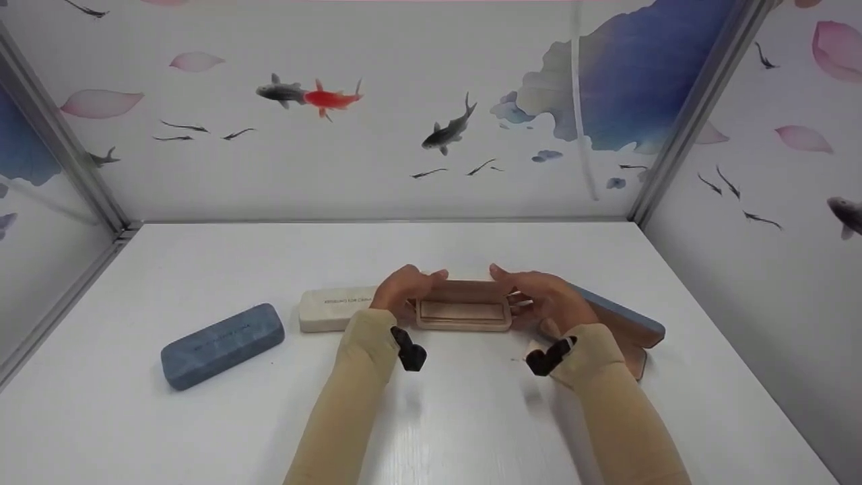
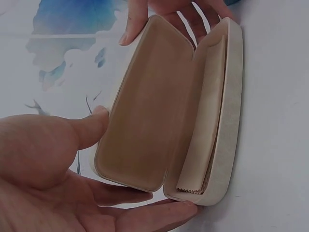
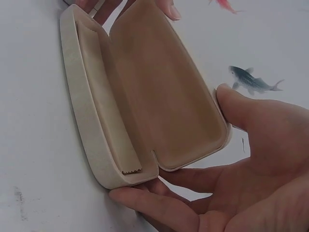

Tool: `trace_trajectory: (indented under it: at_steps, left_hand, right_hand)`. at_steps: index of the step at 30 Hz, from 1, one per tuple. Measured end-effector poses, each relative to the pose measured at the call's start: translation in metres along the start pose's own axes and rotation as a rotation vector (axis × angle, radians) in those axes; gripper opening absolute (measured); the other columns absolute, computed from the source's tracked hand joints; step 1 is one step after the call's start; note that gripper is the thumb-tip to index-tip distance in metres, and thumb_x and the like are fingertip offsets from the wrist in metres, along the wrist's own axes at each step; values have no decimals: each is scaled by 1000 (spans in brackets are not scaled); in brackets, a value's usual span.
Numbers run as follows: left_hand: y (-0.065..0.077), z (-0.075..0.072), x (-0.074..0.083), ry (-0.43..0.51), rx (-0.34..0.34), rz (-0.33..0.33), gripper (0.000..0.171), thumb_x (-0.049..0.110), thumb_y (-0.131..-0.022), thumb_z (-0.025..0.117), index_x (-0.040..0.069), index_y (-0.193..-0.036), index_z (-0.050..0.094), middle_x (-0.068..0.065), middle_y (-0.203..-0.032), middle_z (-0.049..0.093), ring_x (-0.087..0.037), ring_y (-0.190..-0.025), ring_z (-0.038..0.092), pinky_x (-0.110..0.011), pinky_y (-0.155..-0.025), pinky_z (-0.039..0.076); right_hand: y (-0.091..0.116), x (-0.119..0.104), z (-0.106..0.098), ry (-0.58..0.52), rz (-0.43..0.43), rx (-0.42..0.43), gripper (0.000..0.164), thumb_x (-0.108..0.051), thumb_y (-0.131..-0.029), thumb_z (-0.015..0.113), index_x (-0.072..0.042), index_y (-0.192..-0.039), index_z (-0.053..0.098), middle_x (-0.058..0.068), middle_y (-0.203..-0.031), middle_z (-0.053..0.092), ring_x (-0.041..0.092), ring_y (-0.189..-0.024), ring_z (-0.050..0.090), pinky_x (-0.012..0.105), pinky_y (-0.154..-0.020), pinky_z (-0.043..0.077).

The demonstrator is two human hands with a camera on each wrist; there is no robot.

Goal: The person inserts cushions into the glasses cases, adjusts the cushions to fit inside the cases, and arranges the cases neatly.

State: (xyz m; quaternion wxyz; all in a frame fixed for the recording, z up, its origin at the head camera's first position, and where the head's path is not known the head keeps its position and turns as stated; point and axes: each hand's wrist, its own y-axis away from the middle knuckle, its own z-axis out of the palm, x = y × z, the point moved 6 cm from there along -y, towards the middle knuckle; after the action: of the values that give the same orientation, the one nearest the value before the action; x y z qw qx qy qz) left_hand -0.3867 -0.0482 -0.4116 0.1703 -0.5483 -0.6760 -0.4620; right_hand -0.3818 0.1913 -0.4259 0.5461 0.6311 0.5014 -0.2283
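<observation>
Table (image 1: 202, 438): is carrying a shut blue case (image 1: 222, 345) far left, a shut white case (image 1: 337, 310) closer in, and an open blue case (image 1: 623, 316) on the right.
Case (image 1: 466, 292): is standing open between the left hand (image 1: 403, 286) and the right hand (image 1: 555, 296), its long side running left to right; I cannot tell if it is touching the table.
Hands: are gripping one end each, thumbs pressing the lid (image 2: 145, 96), fingers touching the bottom (image 2: 232, 106).
Nearer hand: neither; both are touching the case.
Cloth (image 2: 206, 121): is lying lengthwise inside the bottom.
</observation>
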Motion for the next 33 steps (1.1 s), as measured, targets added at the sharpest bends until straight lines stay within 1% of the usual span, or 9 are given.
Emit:
trace_trajectory:
  at_steps: [6, 11, 14, 16, 20, 23, 26, 29, 33]
  left_hand:
    - [5, -3, -1, -14, 15, -6, 77, 48, -97, 62, 0, -152, 39, -19, -155, 44, -33, -141, 45, -46, -116, 40]
    - [8, -5, -1, -44, 13, 1, 82, 49, -95, 64, -2, -153, 36, -19, -158, 41, -35, -146, 40, -48, -119, 36]
    - [8, -6, -3, -59, 21, 9, 82, 49, -94, 66, -2, -152, 38, -19, -157, 41, -36, -146, 39, -48, -119, 36]
    - [7, -6, -4, -33, 19, 12, 81, 46, -93, 69, -2, -151, 39, -19, -158, 41, -36, -147, 37, -49, -120, 34]
    - [5, -5, -5, -63, -2, 29, 73, 44, -92, 70, -3, -144, 50, -19, -152, 49, -35, -142, 44, -48, -118, 38]
    - [4, -6, -4, -108, -9, 35, 66, 44, -92, 70, -3, -137, 57, -18, -146, 56, -34, -136, 51, -47, -115, 41]
    - [3, -7, -3, -124, -3, 30, 64, 44, -92, 71, -3, -134, 61, -17, -142, 59, -31, -131, 55, -46, -114, 43]
    - [2, -6, -5, -137, -7, 15, 64, 44, -92, 71, -2, -135, 60, -16, -141, 60, -30, -130, 56, -46, -113, 43]
    - [2, -5, -5, -188, -8, 21, 66, 45, -91, 72, -2, -137, 58, -16, -141, 60, -30, -127, 57, -46, -112, 44]
  right_hand:
    - [2, -2, -1, 6, -49, -38, 80, -69, -71, 78, -13, -127, 65, 8, -139, 53, 28, -122, 55, 37, -95, 53]
    - [-7, 3, -2, -12, 24, -65, 87, -68, -67, 81, -10, -129, 61, 8, -137, 53, 27, -119, 54, 35, -97, 51]
    - [-9, 5, -1, -22, 47, -88, 82, -64, -71, 81, -7, -127, 61, 8, -132, 55, 26, -116, 54, 34, -99, 47]
    - [-8, 6, -1, -4, 11, -94, 77, -61, -76, 79, -2, -122, 64, 10, -128, 57, 25, -114, 55, 34, -97, 47]
    - [-2, 9, -3, -20, -24, -70, 67, -53, -76, 83, 0, -115, 67, 11, -122, 62, 25, -110, 59, 34, -93, 51]
    - [-4, 7, -2, 2, -16, -98, 61, -51, -78, 82, 0, -106, 67, 8, -114, 61, 23, -107, 58, 34, -92, 51]
    - [-10, 3, 1, 38, -4, -153, 54, -50, -84, 77, 1, -97, 66, 6, -107, 57, 22, -105, 51, 32, -91, 49]
    - [-16, 4, 3, 28, 36, -174, 51, -46, -84, 78, -2, -107, 66, 5, -113, 54, 21, -109, 49, 31, -91, 48]
    - [-20, 6, 5, 1, 58, -177, 67, -39, -84, 80, -4, -134, 56, 9, -127, 52, 22, -115, 49, 30, -92, 50]
